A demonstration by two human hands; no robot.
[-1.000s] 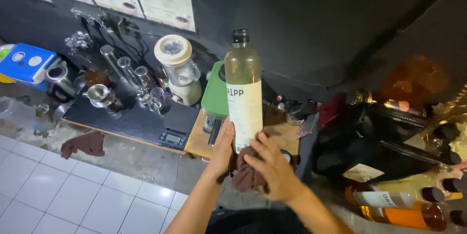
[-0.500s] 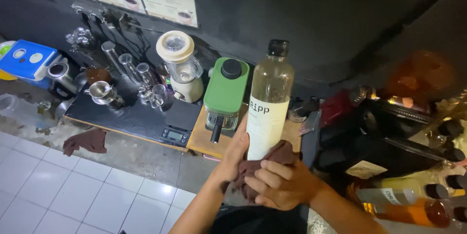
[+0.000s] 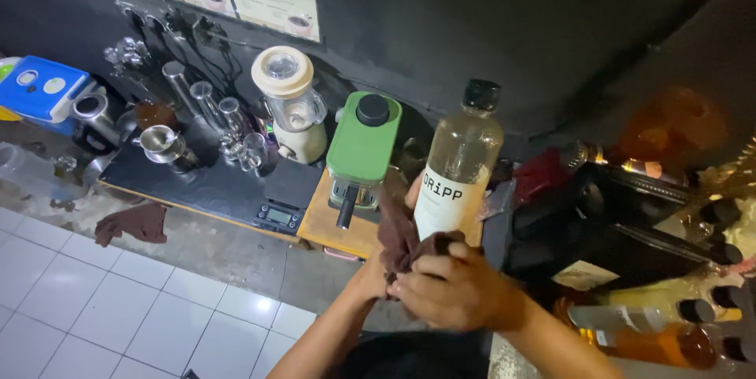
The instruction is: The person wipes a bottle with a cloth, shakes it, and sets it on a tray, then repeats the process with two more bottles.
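Observation:
I hold a clear plastic bottle (image 3: pixel 461 166) with a black cap and a white label, tilted slightly right, over the counter's edge. My left hand (image 3: pixel 378 265) grips its lower part from the left, fingers reaching up behind the label. My right hand (image 3: pixel 457 292) presses a dark brown cloth (image 3: pixel 402 241) against the bottle's base. The cloth wraps around the bottom and bunches between both hands.
Behind the bottle, a green coffee machine (image 3: pixel 362 147) sits on a wooden board (image 3: pixel 331 225). A cream grinder (image 3: pixel 290 107), metal jugs (image 3: pixel 161 147), glasses and a small scale (image 3: pixel 277 215) sit on a black mat. Another brown rag (image 3: pixel 130 223) lies at left. Several bottles (image 3: pixel 654 332) lie at right.
The bottle has shifted right and tilted a little, uncovering the green machine. The cloth has bunched lower around the bottle's base, with my right hand over it.

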